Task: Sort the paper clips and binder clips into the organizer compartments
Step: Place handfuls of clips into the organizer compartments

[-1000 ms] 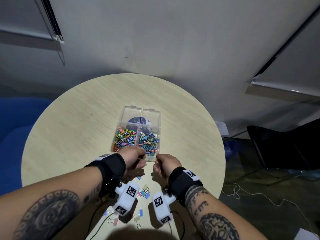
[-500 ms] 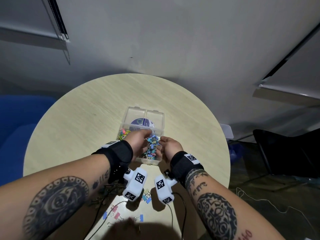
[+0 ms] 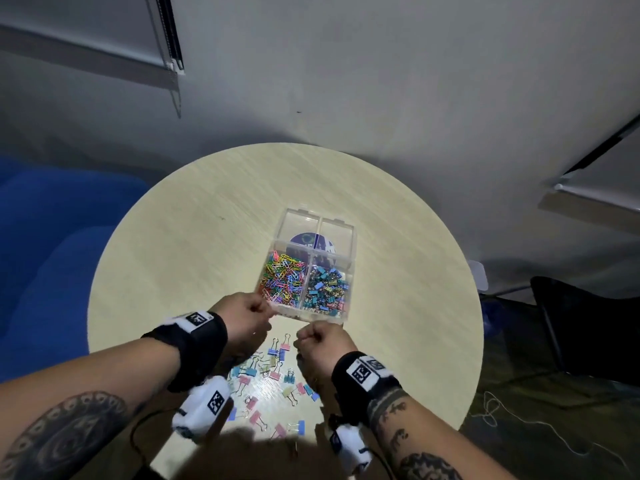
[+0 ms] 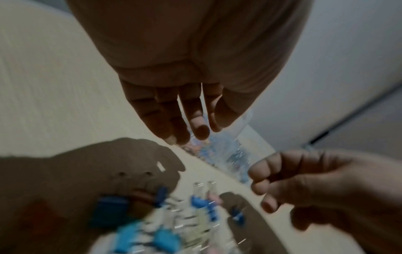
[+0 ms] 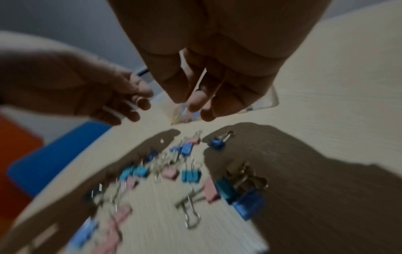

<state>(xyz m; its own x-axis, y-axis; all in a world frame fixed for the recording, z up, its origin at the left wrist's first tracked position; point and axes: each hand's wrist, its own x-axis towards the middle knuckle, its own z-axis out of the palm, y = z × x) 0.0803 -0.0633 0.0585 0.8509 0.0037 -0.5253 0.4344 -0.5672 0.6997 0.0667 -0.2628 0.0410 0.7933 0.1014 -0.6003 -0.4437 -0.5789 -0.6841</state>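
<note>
A clear four-compartment organizer (image 3: 349, 237) sits on the round table. Its near left compartment holds coloured paper clips (image 3: 284, 278). Its near right one holds small binder clips (image 3: 327, 289). Several loose pastel binder clips (image 3: 273, 375) lie on the table in front of it, blurred in the right wrist view as binder clips (image 5: 189, 173). My left hand (image 3: 252, 313) hovers at the organizer's near left corner; in the left wrist view the left hand (image 4: 191, 134) hangs relaxed and holds nothing. My right hand (image 3: 315, 337) hovers over the loose clips, and the right hand (image 5: 202, 110) is loosely curled and empty.
The pale wooden table (image 3: 194, 258) is bare to the left and behind the organizer. A blue seat (image 3: 52, 237) stands at the left and a dark chair (image 3: 581, 323) at the right. A white cable (image 3: 519, 420) lies on the floor.
Both hands have drawn back from over the organizer's compartments to its near edge, above the loose binder clips. The camera view has tilted down, showing more loose clips.
</note>
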